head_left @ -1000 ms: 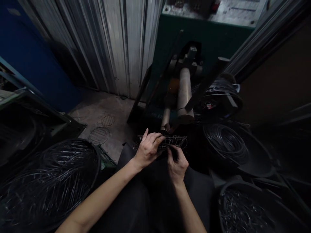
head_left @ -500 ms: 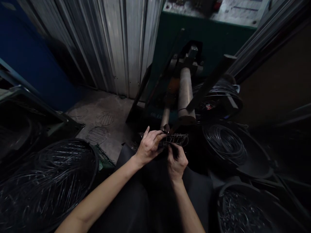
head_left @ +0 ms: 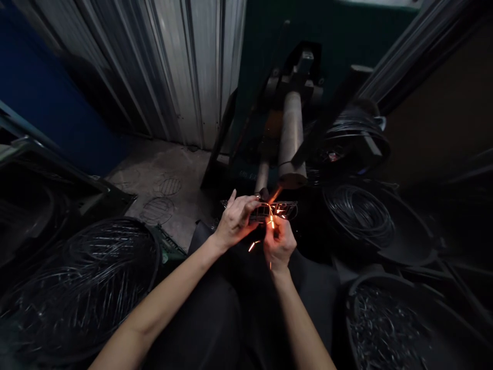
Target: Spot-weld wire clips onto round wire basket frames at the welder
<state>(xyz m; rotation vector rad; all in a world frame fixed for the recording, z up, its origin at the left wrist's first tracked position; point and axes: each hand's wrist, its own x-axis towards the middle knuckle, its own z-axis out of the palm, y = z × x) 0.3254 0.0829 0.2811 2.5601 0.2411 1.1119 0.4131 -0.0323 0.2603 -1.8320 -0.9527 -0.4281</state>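
Note:
A small wire frame (head_left: 289,211) sits in front of a spot-welding machine, close to its electrode tip (head_left: 264,193). My left hand (head_left: 234,221) has its fingers closed on the frame's left part, right beside the tip, with one finger raised. The fingers of my right hand (head_left: 280,242) are curled and pinched at the frame's near edge; the exact wire they grip is hidden. Bright orange sparks (head_left: 271,218) shoot from the tip, crossing the frame and my right fingers. Above, the machine's thick cylindrical arm (head_left: 291,133) points toward me.
At left a round tub (head_left: 154,257) holds many cut wires. On the right are a wire coil (head_left: 358,216) in a dark basin and a bin of small metal pieces (head_left: 385,329). Round wire grids (head_left: 157,209) lie on the floor beside a corrugated metal wall (head_left: 185,77).
Sparks have burst out at the electrode tip and light up my right fingers and the frame. Both hands keep nearly the same place; the view has tipped slightly downward.

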